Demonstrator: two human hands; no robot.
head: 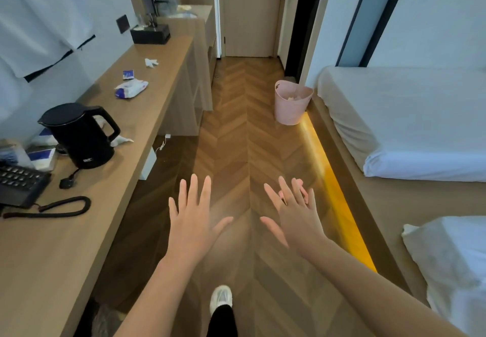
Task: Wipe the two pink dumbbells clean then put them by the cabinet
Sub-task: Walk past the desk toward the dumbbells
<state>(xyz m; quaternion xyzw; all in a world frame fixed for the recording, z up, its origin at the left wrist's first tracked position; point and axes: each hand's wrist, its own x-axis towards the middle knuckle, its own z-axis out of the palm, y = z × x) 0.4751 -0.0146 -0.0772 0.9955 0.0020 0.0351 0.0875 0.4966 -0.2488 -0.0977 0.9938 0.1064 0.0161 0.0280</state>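
Observation:
My left hand (pixel 193 221) and my right hand (pixel 294 215) are stretched out side by side over the wooden herringbone floor (pixel 236 131), palms down, fingers spread, holding nothing. No pink dumbbell shows anywhere in view. A pack of wet wipes (pixel 131 88) lies on the long wooden desk (pixel 147 105) at the left, well ahead of my left hand. A tall wooden cabinet (pixel 202 34) stands at the far end of the desk, beside the door.
A black kettle (pixel 81 134), a telephone (pixel 21 184) with its coiled cord, a tissue box (pixel 150 34) and small packets sit on the desk. A pink waste bin (pixel 292 102) stands on the floor by the bed (pixel 407 115) at right. My white shoe (pixel 221 297) is below.

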